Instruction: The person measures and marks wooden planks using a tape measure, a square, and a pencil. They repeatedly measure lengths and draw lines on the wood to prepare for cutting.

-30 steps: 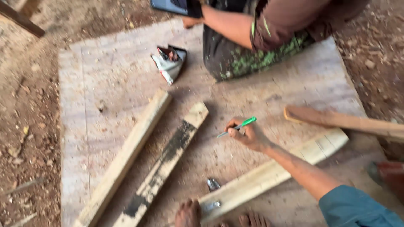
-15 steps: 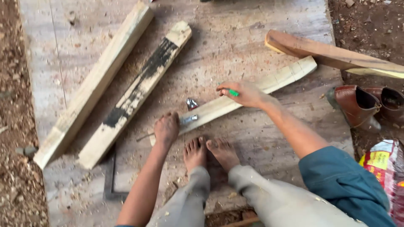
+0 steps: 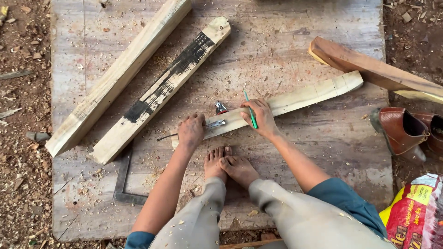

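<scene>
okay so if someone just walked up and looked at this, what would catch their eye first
Probably the two hands at the centre: the right hand holds a green pencil over a pale wooden strip, while the left hand presses on that strip's near end. Next, the black-painted plank lying diagonally at upper left on the plywood sheet, and brown leather shoes at the right edge.

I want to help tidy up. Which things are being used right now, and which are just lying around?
In use: left hand on the pale wood strip, right hand holding the green pencil, metal tool.

Lying about: black-painted plank, long pale plank, steel square, brown shoes, reddish board.
</scene>
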The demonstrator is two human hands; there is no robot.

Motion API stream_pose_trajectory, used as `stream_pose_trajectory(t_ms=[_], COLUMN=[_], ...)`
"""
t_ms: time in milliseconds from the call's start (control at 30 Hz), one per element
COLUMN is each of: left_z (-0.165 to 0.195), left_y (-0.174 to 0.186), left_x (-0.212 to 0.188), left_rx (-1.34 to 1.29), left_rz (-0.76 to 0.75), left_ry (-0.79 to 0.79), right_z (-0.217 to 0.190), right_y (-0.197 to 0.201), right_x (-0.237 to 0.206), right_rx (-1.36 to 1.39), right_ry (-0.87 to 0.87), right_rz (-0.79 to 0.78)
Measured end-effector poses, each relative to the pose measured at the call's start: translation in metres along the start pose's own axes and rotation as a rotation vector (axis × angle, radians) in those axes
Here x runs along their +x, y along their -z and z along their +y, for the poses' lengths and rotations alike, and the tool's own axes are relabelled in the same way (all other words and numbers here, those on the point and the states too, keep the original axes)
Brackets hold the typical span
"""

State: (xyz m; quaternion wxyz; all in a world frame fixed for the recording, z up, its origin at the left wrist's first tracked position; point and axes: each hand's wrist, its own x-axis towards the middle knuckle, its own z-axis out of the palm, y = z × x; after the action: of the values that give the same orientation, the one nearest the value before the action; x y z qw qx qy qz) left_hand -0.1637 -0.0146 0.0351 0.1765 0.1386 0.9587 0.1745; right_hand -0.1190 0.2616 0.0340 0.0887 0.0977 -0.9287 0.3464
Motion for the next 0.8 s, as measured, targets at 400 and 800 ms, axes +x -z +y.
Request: stream_pose_trajectory(t_ms=[400, 800], left_z=[0.005, 0.009], left_y=[0.011, 0.016], left_x=[-0.005, -0.008], left_rx=[-0.034, -0.027], left_rz=[-0.020, -0.040], left_ry=[0.007, 0.031], right_z=[0.021, 0.021], right_y=[0.005, 0.016], right_x=[-0.004, -0.005], right_rx=[-0.100, -0.119], right_ry=[0.119, -0.004], right_rz=[-0.072, -0.126])
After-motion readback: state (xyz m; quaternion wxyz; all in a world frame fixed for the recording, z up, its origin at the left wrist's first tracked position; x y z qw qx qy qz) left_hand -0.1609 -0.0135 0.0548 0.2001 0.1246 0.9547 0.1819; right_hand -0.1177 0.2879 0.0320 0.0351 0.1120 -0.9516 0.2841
